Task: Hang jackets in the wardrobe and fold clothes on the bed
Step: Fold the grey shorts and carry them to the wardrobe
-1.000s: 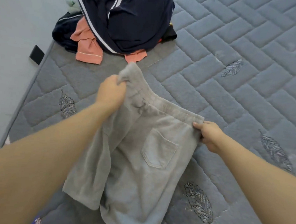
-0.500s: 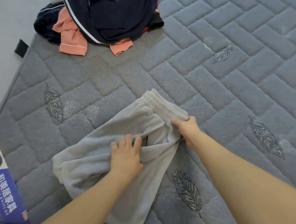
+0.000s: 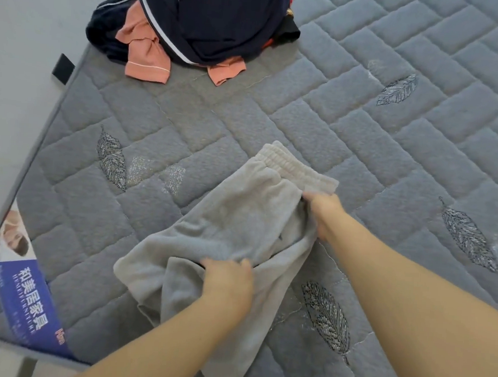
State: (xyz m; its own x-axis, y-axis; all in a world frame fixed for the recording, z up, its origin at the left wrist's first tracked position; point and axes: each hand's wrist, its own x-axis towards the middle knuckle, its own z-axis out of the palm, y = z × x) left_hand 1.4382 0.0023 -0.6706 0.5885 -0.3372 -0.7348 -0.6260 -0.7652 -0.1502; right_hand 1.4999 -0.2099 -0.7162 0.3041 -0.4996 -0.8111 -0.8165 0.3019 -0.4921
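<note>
A pair of light grey shorts [image 3: 234, 216] lies folded lengthwise on the grey quilted mattress [image 3: 361, 137], waistband pointing away from me. My left hand [image 3: 227, 283] rests on the lower part of the shorts, fingers curled into a fold of the cloth. My right hand [image 3: 322, 213] is at the shorts' right edge just below the waistband, fingers tucked into the fabric; it is blurred. A heap of clothes with a navy jacket [image 3: 220, 20] on top sits at the far edge of the mattress.
A salmon-coloured garment [image 3: 145, 53] sticks out from under the navy jacket. A blue label [image 3: 28, 303] with printed characters is on the mattress's near left corner. Pale floor [image 3: 23, 43] lies beyond the mattress's left edge.
The shorts went from held up by the waistband to lying folded on the mattress. My left hand moved down the cloth toward me; my right hand slid slightly down from the waistband.
</note>
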